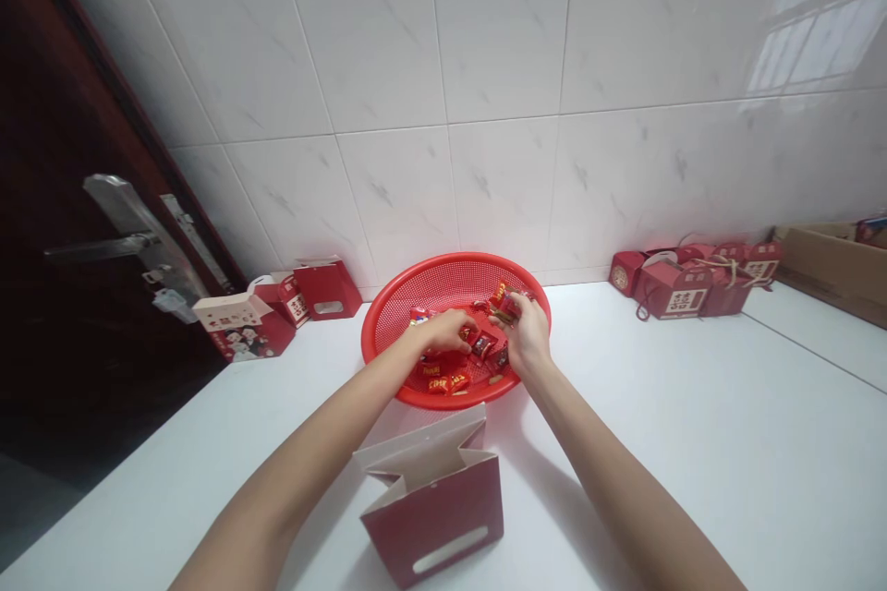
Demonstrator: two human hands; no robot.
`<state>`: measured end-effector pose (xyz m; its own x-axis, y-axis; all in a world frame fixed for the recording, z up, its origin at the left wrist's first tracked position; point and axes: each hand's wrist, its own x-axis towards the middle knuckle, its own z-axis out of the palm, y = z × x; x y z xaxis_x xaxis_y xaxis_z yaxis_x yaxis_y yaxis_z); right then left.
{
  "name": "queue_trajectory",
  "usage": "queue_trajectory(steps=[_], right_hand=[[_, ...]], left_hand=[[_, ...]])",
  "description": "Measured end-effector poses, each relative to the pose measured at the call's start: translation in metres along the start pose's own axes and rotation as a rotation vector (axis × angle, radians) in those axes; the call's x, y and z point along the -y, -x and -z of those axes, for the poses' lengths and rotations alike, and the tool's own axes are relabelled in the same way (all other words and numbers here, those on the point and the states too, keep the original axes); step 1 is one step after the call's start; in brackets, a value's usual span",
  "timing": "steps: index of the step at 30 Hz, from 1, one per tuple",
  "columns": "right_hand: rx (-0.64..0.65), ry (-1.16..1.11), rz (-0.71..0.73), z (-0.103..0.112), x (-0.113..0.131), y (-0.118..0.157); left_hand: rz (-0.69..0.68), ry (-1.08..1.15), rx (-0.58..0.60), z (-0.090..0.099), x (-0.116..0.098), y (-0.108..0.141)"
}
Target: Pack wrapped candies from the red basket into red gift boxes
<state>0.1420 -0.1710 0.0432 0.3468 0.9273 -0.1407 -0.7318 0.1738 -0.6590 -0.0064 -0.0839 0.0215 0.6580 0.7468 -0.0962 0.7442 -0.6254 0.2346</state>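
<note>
Both my hands are inside a red perforated plastic basket (382,307) holding several small wrapped candies (443,384). My left hand (443,331) is bent over the middle of the basket, its fingertips closed around a red-wrapped candy. On the right side, my right hand (529,332) pinches wrapped candy between thumb and fingers, partly hidden by the hand. In front of the basket, below my forearms, an open dark red paper gift box (443,517) stands upright with its top flaps apart and a pale slot in its front.
Red and cream gift boxes (260,332) stand at the left by a dark door (62,295) with a metal handle. Several closed red boxes (683,291) with cords sit at the right against the tiled wall (499,175). A cardboard box (832,270) lies farther right.
</note>
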Motion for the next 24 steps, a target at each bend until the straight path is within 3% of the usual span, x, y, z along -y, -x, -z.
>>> queue_trajectory(steps=[8, 14, 16, 19, 21, 24], right_hand=[[0.005, 0.026, -0.012, -0.001, 0.0, 0.001], [0.027, 0.047, 0.012, 0.003, -0.001, -0.003], [0.022, 0.055, 0.011, 0.004, -0.001, -0.007], [0.0, 0.067, 0.0, 0.006, -0.002, -0.012], [0.0, 0.071, -0.005, 0.006, -0.002, -0.012], [0.021, 0.078, -0.013, 0.004, -0.004, -0.01]], left_hand=[[-0.009, -0.051, 0.027, 0.003, -0.006, 0.003], [0.071, 0.056, -0.09, 0.022, -0.007, 0.012], [0.1, 0.086, -0.041, 0.03, -0.008, 0.019], [0.147, 0.061, 0.13, 0.035, -0.011, 0.032], [0.191, -0.005, 0.229, 0.034, -0.013, 0.04], [0.238, -0.095, 0.282, 0.026, -0.017, 0.047]])
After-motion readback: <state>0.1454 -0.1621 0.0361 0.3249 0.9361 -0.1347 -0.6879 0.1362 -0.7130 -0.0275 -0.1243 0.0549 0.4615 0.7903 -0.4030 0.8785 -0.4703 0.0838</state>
